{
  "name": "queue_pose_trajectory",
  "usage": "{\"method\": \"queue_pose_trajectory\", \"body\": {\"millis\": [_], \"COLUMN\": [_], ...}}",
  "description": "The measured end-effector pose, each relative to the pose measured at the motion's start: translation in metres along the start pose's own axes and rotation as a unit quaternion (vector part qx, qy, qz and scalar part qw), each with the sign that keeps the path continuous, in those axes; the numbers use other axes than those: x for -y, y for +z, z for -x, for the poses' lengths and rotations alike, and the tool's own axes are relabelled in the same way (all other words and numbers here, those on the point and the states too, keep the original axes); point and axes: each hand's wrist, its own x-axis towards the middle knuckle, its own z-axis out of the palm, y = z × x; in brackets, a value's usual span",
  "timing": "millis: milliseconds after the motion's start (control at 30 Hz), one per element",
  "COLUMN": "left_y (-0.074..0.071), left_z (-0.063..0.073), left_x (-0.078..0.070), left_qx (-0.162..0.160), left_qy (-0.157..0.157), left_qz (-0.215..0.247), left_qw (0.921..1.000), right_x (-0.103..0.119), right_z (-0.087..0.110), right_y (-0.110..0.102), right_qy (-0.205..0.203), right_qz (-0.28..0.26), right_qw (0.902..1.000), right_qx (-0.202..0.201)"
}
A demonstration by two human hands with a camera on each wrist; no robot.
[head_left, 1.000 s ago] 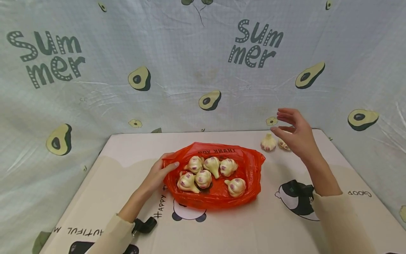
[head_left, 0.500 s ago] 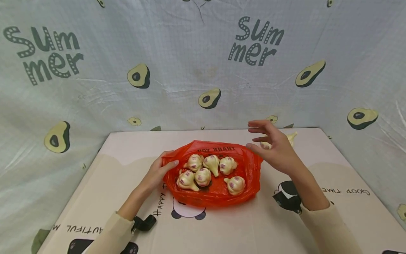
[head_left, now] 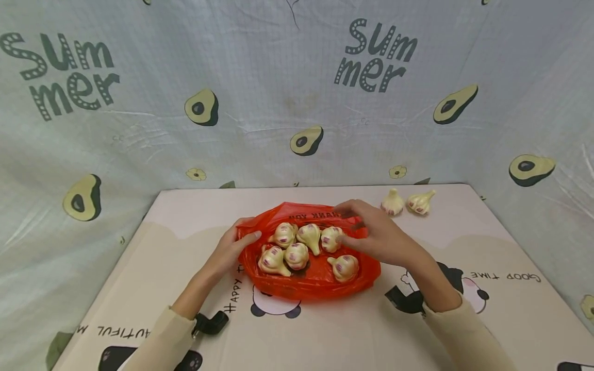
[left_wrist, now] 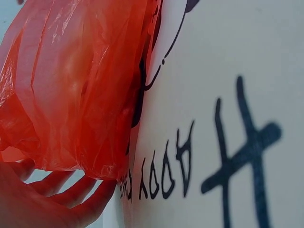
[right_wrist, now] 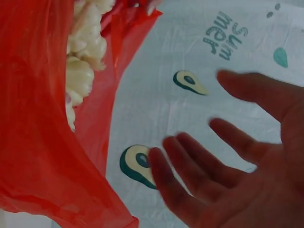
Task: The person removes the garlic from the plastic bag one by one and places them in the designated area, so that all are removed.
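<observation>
A red plastic bag [head_left: 306, 291] lies mouth-up on the table, its rim spread wide. Several garlic bulbs [head_left: 297, 256] rest inside, most of them toward the left, with one bulb [head_left: 344, 268] apart at the front right. My left hand [head_left: 232, 247] grips the bag's left rim, thumb over the inside and fingers outside against the red film, as the left wrist view shows. My right hand [head_left: 382, 234] hovers over the bag's right side, fingers spread and nothing in them. In the right wrist view, garlic bulbs [right_wrist: 78, 78] show past the bag's wall.
Two more garlic bulbs, one upright [head_left: 393, 202] and one tilted [head_left: 421, 202], sit at the table's back right. Behind the table [head_left: 185, 216] hangs a sheet [head_left: 260, 67] printed with avocados. A dark object [head_left: 568, 366] shows at the lower right corner.
My right hand has come left and down from near the two loose bulbs to over the bag, uncovering both. My left hand keeps its hold on the rim.
</observation>
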Motion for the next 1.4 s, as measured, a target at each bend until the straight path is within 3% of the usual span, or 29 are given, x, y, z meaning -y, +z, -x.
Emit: {"method": "queue_pose_trajectory", "body": {"millis": [200,400,600,1067,1400], "left_y": [0.0,0.0,0.0,0.001,0.0], "left_z": [-0.001,-0.001,0.0,-0.001,0.0], "left_x": [0.001,0.0,0.0,0.001,0.001], "left_qx": [-0.001,-0.001,0.002,0.004,-0.001], "left_qy": [-0.001,-0.004,0.0,-0.003,-0.01], "left_qz": [0.005,0.002,0.0,0.002,-0.006], "left_qw": [1.0,1.0,1.0,1.0,0.9999], "right_x": [-0.002,-0.006,-0.007,-0.01,-0.012], "right_z": [0.001,-0.002,-0.006,-0.01,-0.012], "right_y": [0.008,0.017,0.025,0.048,0.051], "right_qy": [0.03,0.047,0.091,0.13,0.117], "right_qz": [0.033,0.055,0.076,0.12,0.143], "right_qw": [0.9945,0.9898,0.9812,0.9721,0.9666], "right_qx": [0.095,0.123,0.152,0.154,0.177]}}
